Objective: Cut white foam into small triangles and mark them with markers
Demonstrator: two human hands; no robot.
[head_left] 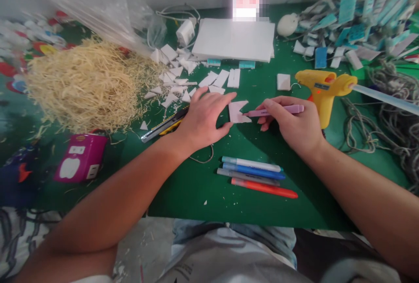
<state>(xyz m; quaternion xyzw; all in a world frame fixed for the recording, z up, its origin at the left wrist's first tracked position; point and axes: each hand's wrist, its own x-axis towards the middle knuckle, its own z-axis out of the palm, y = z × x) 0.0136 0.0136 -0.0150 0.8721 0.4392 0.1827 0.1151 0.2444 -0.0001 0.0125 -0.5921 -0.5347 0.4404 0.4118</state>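
My right hand [291, 119] is closed around a pink marker [258, 112], its tip on a small notched piece [236, 112] that looks pale pink. Beside that piece, my left hand [209, 115] has its fingers apart, thumb and forefinger near the left edge; whether they touch it I cannot tell. Under and left of that hand lies a utility knife [160, 128], partly covered. White cut scraps [175, 80] are scattered beyond it. Nearer my body, a white-and-teal marker [252, 163], a blue marker [253, 171], a grey marker [248, 177] and a red marker [265, 188] lie side by side.
A yellow glue gun [322, 86] with a long glue stick stands right of my right hand, near tangled grey cord [389, 95]. Straw [85, 84] is heaped left, behind a magenta power adapter [81, 157]. White sheets [234, 40] and teal-white scraps [353, 21] lie at the back.
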